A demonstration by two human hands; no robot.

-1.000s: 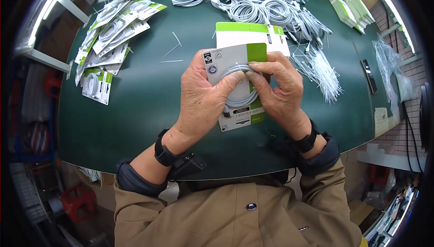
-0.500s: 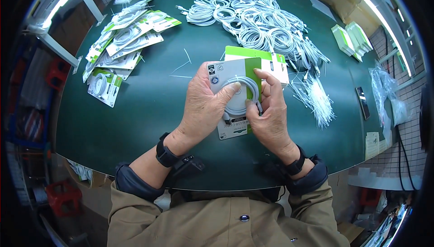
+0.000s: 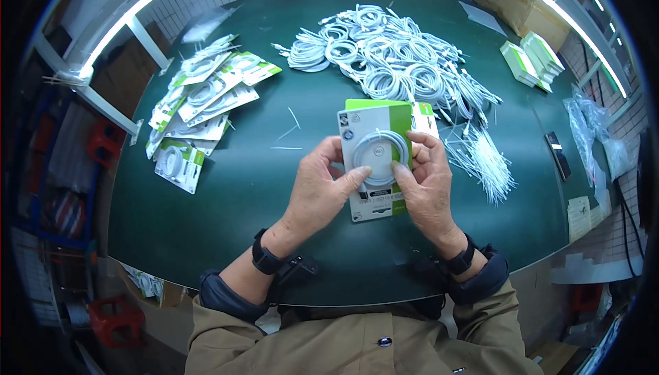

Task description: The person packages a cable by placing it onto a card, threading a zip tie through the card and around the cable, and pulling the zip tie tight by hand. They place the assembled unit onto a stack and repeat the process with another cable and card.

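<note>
A white and green backing card (image 3: 362, 120) is held upright between my hands above the near half of the table. Against its front lies a coiled white USB cable (image 3: 379, 135). My left hand (image 3: 312, 190) grips the card's left edge, its thumb pressing the lower left of the coil. On the other side, my right hand (image 3: 429, 186) closes on the card's right edge, thumb on the coil's lower right and fingers partly behind. A dark cable plug (image 3: 364, 195) shows below the coil. Just beyond the held card lies a stack of similar cards (image 3: 425, 122), partly covered by it.
A big heap of coiled white cables (image 3: 391, 52) fills the far middle. White cable ties (image 3: 489, 172) lie at right, with a few loose ties (image 3: 295, 120) left of centre. Carded cables (image 3: 206, 97) pile up at left. Card stacks (image 3: 522, 64), a phone (image 3: 558, 155) and plastic bags (image 3: 583, 124) line the right.
My left thumb has slid from the top of the coil to its lower left. My right thumb still presses the coil's right side. The whole view has shifted slightly.
</note>
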